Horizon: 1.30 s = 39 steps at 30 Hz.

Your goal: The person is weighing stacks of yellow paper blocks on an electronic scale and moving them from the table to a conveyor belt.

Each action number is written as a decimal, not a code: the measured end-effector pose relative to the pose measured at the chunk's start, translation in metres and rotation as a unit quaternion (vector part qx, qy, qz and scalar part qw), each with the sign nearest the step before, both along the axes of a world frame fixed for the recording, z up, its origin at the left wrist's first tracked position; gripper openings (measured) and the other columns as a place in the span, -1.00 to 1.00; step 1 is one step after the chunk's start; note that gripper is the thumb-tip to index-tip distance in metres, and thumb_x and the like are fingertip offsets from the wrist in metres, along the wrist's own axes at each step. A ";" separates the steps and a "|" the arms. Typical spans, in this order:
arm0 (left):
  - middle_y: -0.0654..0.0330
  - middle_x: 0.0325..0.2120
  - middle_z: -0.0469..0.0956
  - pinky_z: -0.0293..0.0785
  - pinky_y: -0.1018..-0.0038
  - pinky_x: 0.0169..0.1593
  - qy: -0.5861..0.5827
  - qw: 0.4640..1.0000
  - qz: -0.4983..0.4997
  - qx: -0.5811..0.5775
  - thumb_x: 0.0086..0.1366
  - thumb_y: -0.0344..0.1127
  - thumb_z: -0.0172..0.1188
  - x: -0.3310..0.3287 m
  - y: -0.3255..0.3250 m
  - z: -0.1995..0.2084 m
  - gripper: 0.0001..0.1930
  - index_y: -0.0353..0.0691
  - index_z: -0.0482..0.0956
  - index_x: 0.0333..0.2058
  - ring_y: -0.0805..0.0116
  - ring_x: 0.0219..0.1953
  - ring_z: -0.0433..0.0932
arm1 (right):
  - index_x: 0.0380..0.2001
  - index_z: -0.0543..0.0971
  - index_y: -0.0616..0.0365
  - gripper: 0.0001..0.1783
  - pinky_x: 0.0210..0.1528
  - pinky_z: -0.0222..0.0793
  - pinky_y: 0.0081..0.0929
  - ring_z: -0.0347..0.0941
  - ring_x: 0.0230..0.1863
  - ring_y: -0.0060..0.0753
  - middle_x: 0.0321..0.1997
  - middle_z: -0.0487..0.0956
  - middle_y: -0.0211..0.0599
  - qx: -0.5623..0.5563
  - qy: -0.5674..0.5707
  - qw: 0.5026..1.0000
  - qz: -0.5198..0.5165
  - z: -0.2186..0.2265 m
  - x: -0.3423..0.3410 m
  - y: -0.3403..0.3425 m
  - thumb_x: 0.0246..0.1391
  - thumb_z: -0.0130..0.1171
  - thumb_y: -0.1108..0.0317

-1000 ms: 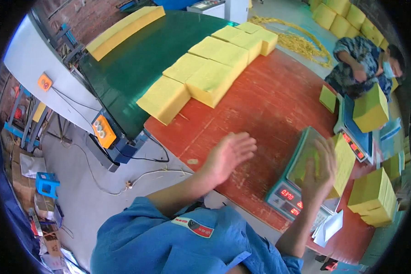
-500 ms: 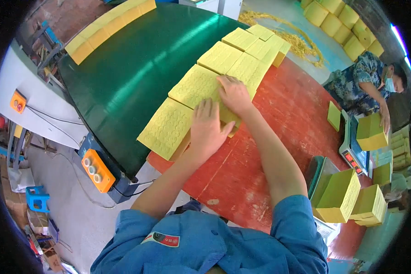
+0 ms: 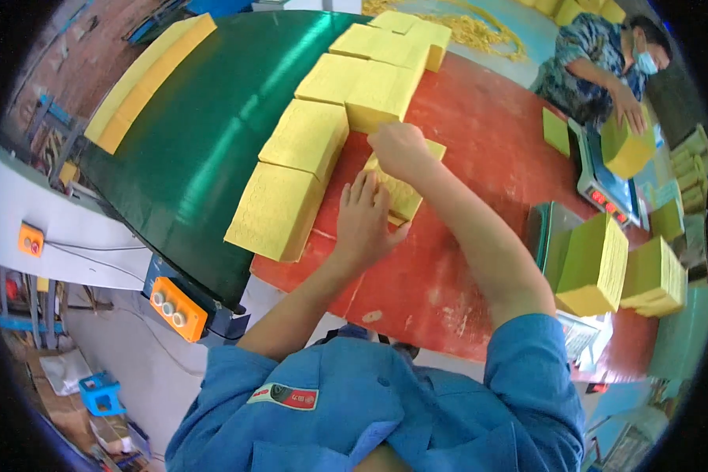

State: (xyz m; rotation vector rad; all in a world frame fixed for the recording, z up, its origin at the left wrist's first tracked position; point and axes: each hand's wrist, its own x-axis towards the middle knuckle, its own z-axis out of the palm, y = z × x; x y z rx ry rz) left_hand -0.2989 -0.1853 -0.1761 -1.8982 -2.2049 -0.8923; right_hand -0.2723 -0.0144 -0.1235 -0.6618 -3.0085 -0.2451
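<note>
A low stack of yellow paper (image 3: pixel 405 203) with rounded embossed marks on top lies on the red table, just right of a row of taller yellow paper stacks (image 3: pixel 287 204). Over its far left part, my right hand (image 3: pixel 401 151) is closed with curled fingers; its fingertips are partly hidden. My left hand (image 3: pixel 362 222) rests against the near left side of the low stack, fingers stretched out and thumb apart. Between the nearer stacks of the row and the farther ones (image 3: pixel 366 82), a notch shows on the right side, beside my right hand.
A green belt surface (image 3: pixel 212 149) runs along the left, with another yellow strip of stacks (image 3: pixel 153 79) on its far edge. An orange button box (image 3: pixel 177 308) sits near its corner. At right, a co-worker's hand (image 3: pixel 628 110) touches a yellow block on a scale (image 3: pixel 606 181); more blocks (image 3: pixel 594 263) stand nearer.
The low stack now lies apart from the row, to its right on the red table, with both my hands at it. My right hand has gone from flat to curled. The view has shifted.
</note>
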 end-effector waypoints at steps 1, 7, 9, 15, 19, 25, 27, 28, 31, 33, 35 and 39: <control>-0.20 0.17 0.29 0.15 -0.08 0.28 -0.001 1.000 -0.011 -0.008 -0.09 -0.02 0.45 0.002 -0.004 -0.003 -0.21 -0.38 0.37 0.05 -0.16 0.28 0.21 | -0.41 0.70 0.02 -0.84 -0.20 0.55 -0.28 0.61 -0.17 -0.20 -0.35 0.66 -0.24 0.000 -0.032 0.999 -0.011 0.000 0.014 -0.005 0.02 0.13 0.36; -0.01 0.30 0.23 0.05 0.04 0.40 -0.040 0.977 -0.202 -0.056 -0.07 -0.43 0.28 0.021 -0.047 0.019 -0.32 -0.31 0.39 0.13 -0.05 0.40 0.09 | -0.27 0.63 0.20 -0.75 -0.12 0.50 -0.14 0.60 -0.22 0.00 -0.31 0.64 -0.06 -0.064 0.000 0.998 -0.025 0.001 0.150 -0.025 0.02 0.10 0.32; 0.02 0.31 0.22 0.03 0.13 0.42 -0.094 0.967 -0.229 -0.059 -0.08 -0.60 0.09 0.031 -0.064 0.015 -0.32 -0.29 0.40 0.16 -0.04 0.40 0.07 | -0.22 0.60 0.23 -0.71 -0.10 0.47 -0.11 0.58 -0.22 0.06 -0.32 0.63 0.01 -0.131 0.006 0.990 -0.049 0.012 0.191 -0.052 0.03 0.09 0.31; 0.01 0.21 0.35 0.22 0.17 0.31 -0.624 0.772 -0.104 0.069 0.15 -0.54 -0.02 0.078 -0.157 0.003 -0.40 -0.28 0.26 0.24 0.10 0.35 0.20 | -0.11 0.53 0.18 -0.67 -0.14 0.43 -0.11 0.55 -0.21 0.14 -0.31 0.59 0.09 -0.426 0.157 0.887 -0.081 0.006 0.281 -0.138 0.14 0.08 0.21; 0.06 0.01 0.44 0.39 0.06 0.10 -0.760 0.630 0.160 0.003 0.36 0.07 0.02 0.132 -0.237 -0.027 -0.32 -0.18 0.12 0.31 0.12 0.12 0.40 | -0.12 0.52 0.20 -0.68 -0.16 0.44 -0.12 0.54 -0.21 0.16 -0.31 0.59 0.07 -0.466 0.191 0.858 -0.104 -0.003 0.296 -0.172 0.14 0.09 0.22; 0.06 0.15 0.40 0.32 0.13 0.20 -0.846 0.527 0.071 0.033 0.44 0.08 -0.07 0.194 -0.216 -0.004 -0.40 -0.12 0.16 0.30 0.17 0.16 0.39 | -0.22 0.49 0.24 -0.69 -0.18 0.42 0.00 0.52 -0.19 0.21 -0.28 0.57 0.19 -0.428 0.183 0.881 -0.085 -0.014 0.306 -0.193 0.15 0.08 0.18; 0.09 0.22 0.35 0.26 0.22 0.26 -0.798 0.595 0.070 0.067 0.47 -0.01 -0.10 0.207 -0.205 -0.004 -0.45 -0.18 0.18 0.29 0.26 0.22 0.36 | -0.10 0.53 0.26 -0.63 -0.19 0.46 -0.21 0.58 -0.26 0.03 -0.30 0.59 0.09 -0.423 0.207 0.878 -0.083 -0.023 0.313 -0.200 0.13 0.15 0.22; 0.12 0.22 0.35 0.25 0.29 0.29 -0.795 0.599 0.084 0.042 0.48 -0.07 -0.10 0.206 -0.206 -0.010 -0.47 -0.23 0.18 0.29 0.32 0.25 0.34 | -0.08 0.53 0.26 -0.61 -0.17 0.47 -0.21 0.59 -0.23 0.03 -0.28 0.60 0.09 -0.441 0.204 0.870 -0.086 -0.028 0.317 -0.204 0.12 0.17 0.21; 0.06 0.17 0.40 0.40 0.25 0.22 -0.830 0.552 0.067 0.041 0.42 -0.13 -0.04 0.200 -0.211 -0.025 -0.47 -0.24 0.20 0.28 0.21 0.18 0.44 | -0.05 0.53 0.24 -0.57 -0.15 0.48 -0.19 0.60 -0.17 0.01 -0.21 0.61 0.09 -0.458 0.214 0.861 -0.051 -0.042 0.322 -0.214 0.12 0.21 0.15; 0.02 0.19 0.38 0.39 0.21 0.23 -0.833 0.549 0.059 0.033 0.43 -0.05 -0.07 0.196 -0.210 -0.025 -0.43 -0.28 0.20 0.28 0.14 0.19 0.43 | -0.07 0.53 0.22 -0.59 -0.15 0.49 -0.20 0.60 -0.16 -0.02 -0.21 0.62 0.07 -0.512 0.295 0.805 -0.046 -0.053 0.328 -0.220 0.15 0.20 0.13; 0.00 0.19 0.37 0.38 0.20 0.23 -0.832 0.552 0.046 0.027 0.43 -0.03 -0.09 0.192 -0.212 -0.014 -0.42 -0.27 0.20 0.28 0.13 0.19 0.42 | -0.08 0.54 0.22 -0.60 -0.15 0.49 -0.20 0.60 -0.16 -0.03 -0.20 0.62 0.07 -0.551 0.305 0.771 -0.090 -0.053 0.339 -0.219 0.17 0.18 0.13; 0.00 0.22 0.34 0.35 0.17 0.24 -0.842 0.537 0.044 0.014 0.45 0.02 -0.18 0.184 -0.200 -0.012 -0.41 -0.26 0.18 0.30 0.10 0.21 0.39 | -0.09 0.54 0.23 -0.63 -0.15 0.49 -0.22 0.61 -0.18 -0.09 -0.23 0.63 0.06 -0.600 0.261 0.744 -0.139 -0.057 0.364 -0.222 0.22 0.13 0.14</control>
